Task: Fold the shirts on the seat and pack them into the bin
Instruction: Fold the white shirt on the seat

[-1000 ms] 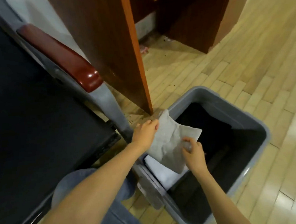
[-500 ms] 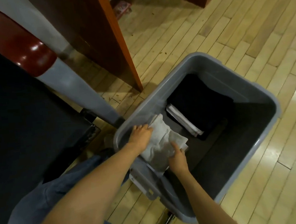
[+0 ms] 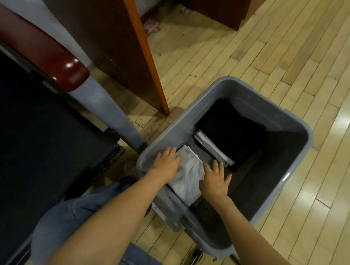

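While neither grips anything, the left hand [image 3: 166,164] and right hand [image 3: 215,181] press flat, fingers straight, on either edge of the folded grey shirt [image 3: 188,173] inside the grey bin [image 3: 230,82], seemingly to settle it level. Just beyond the right fingertips, a black folded shirt [image 3: 232,129] tops a white shirt [image 3: 211,148].

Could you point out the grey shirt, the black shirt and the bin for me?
grey shirt [image 3: 188,173], head view, middle of folded top.
black shirt [image 3: 230,132], head view, top surface.
bin [image 3: 255,104], head view, far wall.

One bin [image 3: 257,103]. Three folded shirts: one grey shirt [image 3: 190,172], one white shirt [image 3: 212,148], one black shirt [image 3: 232,132]. Two grips: left grip [image 3: 167,164], right grip [image 3: 214,181]. One seat [image 3: 35,131], one armrest [image 3: 46,52].
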### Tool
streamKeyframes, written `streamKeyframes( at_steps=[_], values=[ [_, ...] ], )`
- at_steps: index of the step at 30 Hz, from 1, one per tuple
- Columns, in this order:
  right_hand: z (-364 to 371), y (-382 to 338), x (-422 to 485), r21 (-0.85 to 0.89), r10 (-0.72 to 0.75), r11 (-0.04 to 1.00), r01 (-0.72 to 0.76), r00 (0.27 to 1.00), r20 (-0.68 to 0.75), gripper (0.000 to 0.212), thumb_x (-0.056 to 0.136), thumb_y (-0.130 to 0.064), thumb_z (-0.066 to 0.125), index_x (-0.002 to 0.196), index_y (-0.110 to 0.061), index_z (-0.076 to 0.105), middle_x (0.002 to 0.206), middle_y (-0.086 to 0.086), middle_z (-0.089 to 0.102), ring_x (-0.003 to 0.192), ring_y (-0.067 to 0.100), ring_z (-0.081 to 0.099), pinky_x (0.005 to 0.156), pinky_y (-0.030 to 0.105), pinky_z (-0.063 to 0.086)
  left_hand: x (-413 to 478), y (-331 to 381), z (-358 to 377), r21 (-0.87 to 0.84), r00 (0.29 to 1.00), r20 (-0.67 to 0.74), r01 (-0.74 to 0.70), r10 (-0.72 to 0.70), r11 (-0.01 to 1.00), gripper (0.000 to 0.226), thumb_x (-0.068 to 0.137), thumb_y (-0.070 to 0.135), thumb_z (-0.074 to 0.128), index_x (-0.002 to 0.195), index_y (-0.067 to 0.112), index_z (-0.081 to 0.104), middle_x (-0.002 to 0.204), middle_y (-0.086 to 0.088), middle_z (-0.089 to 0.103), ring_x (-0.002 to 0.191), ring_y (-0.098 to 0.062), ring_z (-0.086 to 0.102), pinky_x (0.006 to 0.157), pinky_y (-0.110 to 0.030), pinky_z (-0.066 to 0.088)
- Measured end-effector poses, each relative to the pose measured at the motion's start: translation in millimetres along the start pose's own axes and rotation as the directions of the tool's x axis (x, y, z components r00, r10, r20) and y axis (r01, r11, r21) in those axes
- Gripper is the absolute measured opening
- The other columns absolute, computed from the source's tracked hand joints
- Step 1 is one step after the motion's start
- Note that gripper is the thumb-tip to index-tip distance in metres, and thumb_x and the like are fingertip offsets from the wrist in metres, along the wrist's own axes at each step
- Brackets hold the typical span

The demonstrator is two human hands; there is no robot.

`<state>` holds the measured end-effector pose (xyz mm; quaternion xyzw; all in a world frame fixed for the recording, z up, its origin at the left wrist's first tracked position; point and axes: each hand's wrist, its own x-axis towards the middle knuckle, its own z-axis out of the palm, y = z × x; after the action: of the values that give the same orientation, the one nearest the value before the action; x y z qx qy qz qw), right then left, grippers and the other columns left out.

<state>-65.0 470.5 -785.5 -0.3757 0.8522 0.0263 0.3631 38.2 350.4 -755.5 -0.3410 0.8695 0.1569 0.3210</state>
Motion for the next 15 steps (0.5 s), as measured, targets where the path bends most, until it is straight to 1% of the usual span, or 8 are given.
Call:
streamKeyframes(
  at_steps=[2, 4, 5, 8, 10, 12, 15],
  values=[
    [-19, -7, -9, -0.063, -0.054, 0.997, 0.050, 0.996, -0.067, 0.059, 0.096, -0.014, 0.040, 0.150, -0.024, 0.019, 0.160, 0.008, 0.001, 0.146, 0.029, -0.013, 0.113, 0.062, -0.002, -19, -2, -15, -0.005, 0.995, -0.096, 0.005, -0.006, 1.000, 0.055, 0.096, 0.008, 0.041, 0.148, 0.013, 0.024, 0.157, -0.013, 0.007, 0.144, -0.030, 0.007, 0.115, -0.046, 0.017],
    [-43, -21, -22, -0.119, -0.129, 0.986, 0.115, 0.985, -0.119, 0.051, 0.097, -0.016, 0.042, 0.146, -0.020, 0.028, 0.159, 0.009, 0.005, 0.146, 0.031, -0.014, 0.111, 0.064, -0.003, -43, -9, -32, -0.022, 0.979, -0.200, 0.034, -0.037, 0.999, 0.047, 0.095, 0.011, 0.044, 0.141, 0.012, 0.034, 0.151, -0.014, 0.021, 0.139, -0.031, 0.021, 0.108, -0.044, 0.027],
    [-57, -30, -30, -0.142, -0.170, 0.979, 0.148, 0.974, -0.153, 0.049, 0.097, -0.017, 0.043, 0.145, -0.019, 0.030, 0.159, 0.009, 0.008, 0.146, 0.032, -0.013, 0.111, 0.064, -0.003, -58, -14, -42, -0.044, 0.967, -0.249, 0.053, -0.063, 0.998, 0.046, 0.094, 0.011, 0.045, 0.139, 0.012, 0.036, 0.149, -0.013, 0.025, 0.136, -0.030, 0.025, 0.105, -0.044, 0.029],
    [-99, -72, -59, -0.212, -0.324, 0.937, 0.277, 0.916, -0.237, 0.047, 0.099, -0.019, 0.041, 0.144, -0.017, 0.032, 0.157, 0.008, 0.015, 0.146, 0.032, -0.009, 0.113, 0.063, -0.001, -111, -42, -66, -0.100, 0.909, -0.390, 0.118, -0.148, 0.988, 0.048, 0.094, 0.013, 0.047, 0.141, 0.013, 0.036, 0.150, -0.010, 0.027, 0.136, -0.028, 0.026, 0.106, -0.042, 0.030],
    [-121, -109, -84, -0.267, -0.462, 0.879, 0.394, 0.841, -0.281, 0.044, 0.099, -0.020, 0.041, 0.142, -0.016, 0.034, 0.156, 0.008, 0.018, 0.147, 0.032, -0.006, 0.113, 0.063, 0.001, -156, -71, -75, -0.101, 0.850, -0.485, 0.179, -0.205, 0.979, 0.046, 0.096, 0.017, 0.045, 0.142, 0.015, 0.037, 0.150, -0.008, 0.029, 0.136, -0.027, 0.027, 0.106, -0.040, 0.030],
    [-135, -150, -115, -0.309, -0.591, 0.805, 0.507, 0.738, -0.327, 0.044, 0.098, -0.022, 0.045, 0.140, -0.017, 0.036, 0.153, 0.007, 0.022, 0.147, 0.032, -0.002, 0.113, 0.062, 0.005, -206, -104, -78, -0.126, 0.779, -0.564, 0.247, -0.274, 0.961, 0.044, 0.097, 0.021, 0.044, 0.141, 0.017, 0.040, 0.149, -0.006, 0.031, 0.136, -0.025, 0.028, 0.105, -0.038, 0.030],
    [-145, -215, -161, -0.362, -0.740, 0.673, 0.645, 0.587, -0.329, 0.046, 0.097, -0.024, 0.048, 0.141, -0.016, 0.037, 0.152, 0.005, 0.026, 0.147, 0.029, 0.000, 0.114, 0.059, 0.007, -284, -152, -67, -0.241, 0.657, -0.626, 0.350, -0.420, 0.905, 0.042, 0.098, 0.023, 0.046, 0.140, 0.018, 0.042, 0.150, -0.004, 0.031, 0.138, -0.022, 0.027, 0.108, -0.037, 0.028]
  ],
)
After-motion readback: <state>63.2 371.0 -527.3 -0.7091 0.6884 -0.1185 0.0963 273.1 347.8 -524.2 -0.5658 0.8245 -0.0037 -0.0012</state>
